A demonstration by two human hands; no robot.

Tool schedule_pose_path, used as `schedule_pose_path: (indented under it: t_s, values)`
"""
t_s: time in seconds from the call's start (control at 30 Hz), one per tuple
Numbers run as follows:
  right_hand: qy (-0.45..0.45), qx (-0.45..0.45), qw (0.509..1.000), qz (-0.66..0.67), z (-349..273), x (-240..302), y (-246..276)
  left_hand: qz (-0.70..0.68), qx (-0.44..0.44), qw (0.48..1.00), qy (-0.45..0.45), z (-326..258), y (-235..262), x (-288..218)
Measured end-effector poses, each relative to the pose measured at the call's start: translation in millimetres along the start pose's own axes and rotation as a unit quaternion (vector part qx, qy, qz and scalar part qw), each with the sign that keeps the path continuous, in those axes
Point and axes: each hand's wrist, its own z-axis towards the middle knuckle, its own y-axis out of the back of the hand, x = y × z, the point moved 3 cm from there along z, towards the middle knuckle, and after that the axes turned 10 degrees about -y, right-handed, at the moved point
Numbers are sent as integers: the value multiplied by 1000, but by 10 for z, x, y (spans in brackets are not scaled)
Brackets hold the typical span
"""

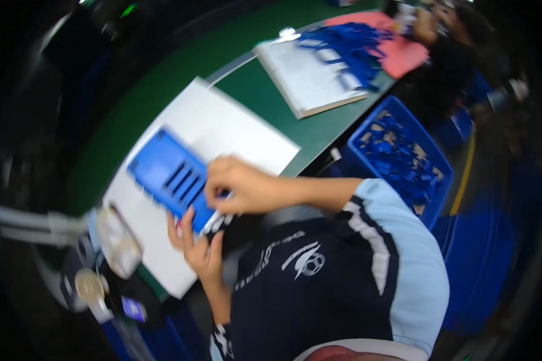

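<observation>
Green surface [180, 66], white sheet [223, 129] | blue tray [165, 171] lay diagonally, steadied from below by left hand [196, 246] | right hand [238, 186] fingers pinched at its near end.

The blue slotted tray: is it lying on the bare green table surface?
No, the blue slotted tray lies on a white sheet that covers the green table beneath it.

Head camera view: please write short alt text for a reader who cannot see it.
Seen from above, a person's left hand and right hand hold a blue slotted tray over a white sheet on a green table. A blue crate of small blue parts stands to the right; the picture is blurred.
</observation>
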Motion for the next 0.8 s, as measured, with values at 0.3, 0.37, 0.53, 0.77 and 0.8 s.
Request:
schedule_pose_path:
  t_s: [0.3,0.37,0.53,0.77,0.8]
  values:
    - [-91,40,995,4,0,33,-9,1,-9,1000,2,83,-83,21]
    - [-95,48,994,-6,3,100,-61,4,-3,1000,9,86,-80,13]
    - [-65,38,996,-43,22,158,-139,2,-8,1000,-4,64,-98,16]
    - [-56,22,998,-30,40,90,-171,-5,-19,1000,-1,76,-125,35]
    - [-57,24,998,-29,44,88,-172,-5,-19,1000,1,78,-129,39]
